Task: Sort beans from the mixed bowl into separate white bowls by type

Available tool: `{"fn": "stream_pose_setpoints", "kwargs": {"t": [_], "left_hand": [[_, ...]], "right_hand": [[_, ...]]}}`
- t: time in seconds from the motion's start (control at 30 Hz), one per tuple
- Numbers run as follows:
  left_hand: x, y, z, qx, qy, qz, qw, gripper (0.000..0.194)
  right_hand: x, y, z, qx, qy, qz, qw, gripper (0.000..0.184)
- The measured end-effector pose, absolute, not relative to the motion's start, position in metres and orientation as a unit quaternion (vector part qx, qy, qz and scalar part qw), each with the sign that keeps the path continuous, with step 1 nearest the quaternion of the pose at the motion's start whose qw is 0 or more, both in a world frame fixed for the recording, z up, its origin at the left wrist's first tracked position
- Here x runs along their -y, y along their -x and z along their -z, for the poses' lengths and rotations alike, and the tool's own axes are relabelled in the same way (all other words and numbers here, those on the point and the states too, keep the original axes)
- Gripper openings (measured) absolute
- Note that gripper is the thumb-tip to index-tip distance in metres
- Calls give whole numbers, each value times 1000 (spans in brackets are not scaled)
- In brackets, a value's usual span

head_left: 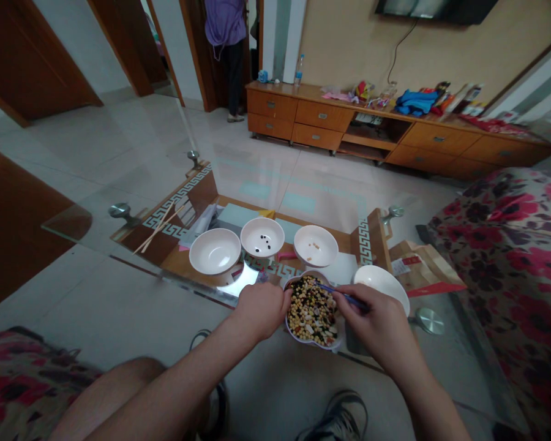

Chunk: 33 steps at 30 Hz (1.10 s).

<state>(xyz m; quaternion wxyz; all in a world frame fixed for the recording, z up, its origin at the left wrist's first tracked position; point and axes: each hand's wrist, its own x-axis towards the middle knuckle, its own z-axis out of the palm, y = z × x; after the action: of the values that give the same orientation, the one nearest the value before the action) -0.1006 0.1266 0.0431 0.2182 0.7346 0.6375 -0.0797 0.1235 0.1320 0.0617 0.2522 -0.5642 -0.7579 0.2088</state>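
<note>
My left hand [262, 308] is closed on the left rim of a white lobed bowl [310, 345], which is full of mixed dried beans, grains and pale nuts [313, 312]. Slim blue tweezers [356, 302] are pinched in my right hand [379, 315], with their tip reaching over the beans at the upper part of the bowl; whether they grip a bean is too small to tell. Behind it stand a white bowl [215, 269], a second bowl [262, 250] with several black beans, and a third bowl [316, 260] with several light beans. Partly hidden by my right hand is another white bowl [397, 288].
The bowls stand on a glass table [96, 229] with metal fittings. Wooden chopsticks [155, 231] lie crossed at its left. A brown paper bag [427, 266] is at the right, near a floral sofa [528, 257]. Farther back are a wooden cabinet [321, 125] and a standing person [229, 49].
</note>
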Motion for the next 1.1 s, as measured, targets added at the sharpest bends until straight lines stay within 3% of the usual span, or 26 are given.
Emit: {"fn": "stream_pose_setpoints", "kwargs": {"t": [0.2, 0.37, 0.63, 0.93, 1.1], "left_hand": [[-126, 100, -45, -633, -738, 82, 216, 61], [-125, 101, -47, -631, -742, 83, 212, 62], [-125, 102, -43, -635, -741, 81, 204, 62], [-126, 100, -40, -639, -738, 85, 201, 62], [-125, 101, -42, -640, -739, 85, 195, 60]], "right_hand": [[-146, -115, -58, 715, 617, -79, 319, 29], [-151, -110, -58, 714, 628, -50, 307, 33], [-142, -123, -74, 692, 647, -142, 288, 34], [-127, -132, -75, 736, 604, -282, 122, 27], [-126, -129, -70, 749, 578, -313, 88, 21]]}}
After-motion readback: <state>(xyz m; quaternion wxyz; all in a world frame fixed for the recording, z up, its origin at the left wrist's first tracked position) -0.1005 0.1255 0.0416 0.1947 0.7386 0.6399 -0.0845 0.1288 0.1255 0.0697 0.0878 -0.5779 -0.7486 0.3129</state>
